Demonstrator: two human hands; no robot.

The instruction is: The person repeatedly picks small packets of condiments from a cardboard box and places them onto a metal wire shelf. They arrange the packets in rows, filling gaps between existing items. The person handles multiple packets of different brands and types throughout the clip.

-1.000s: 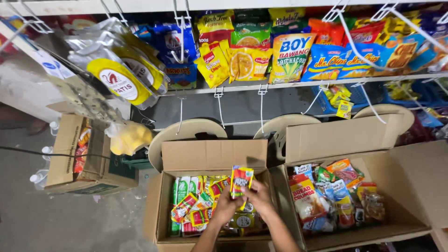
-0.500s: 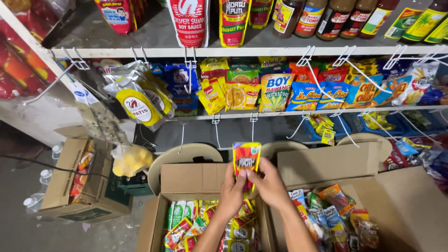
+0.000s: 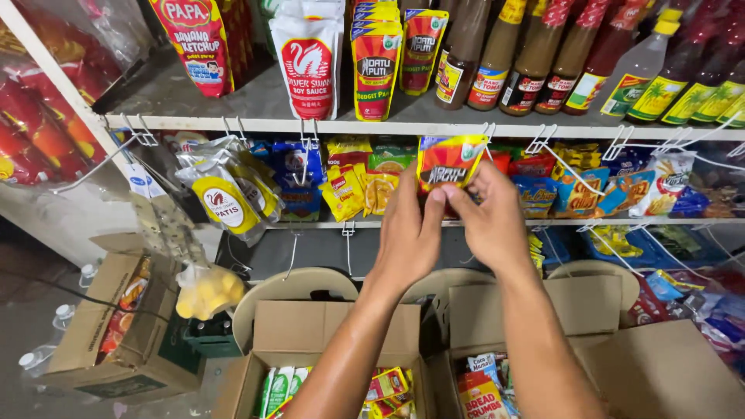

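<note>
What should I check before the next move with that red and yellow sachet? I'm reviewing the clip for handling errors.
1. Both hands on the sachet: ok, left hand and right hand pinch its lower edge.
2. Sachet upright: ok, slightly tilted.
3. Wire hook near the sachet top: ok, just beside it.
4. Sachet's hang hole lined up with hook: cannot tell, the hole is not visible.
5. Hook free of other packs: cannot tell, sachet covers it.
6. Open box below the hands: ok.
</note>
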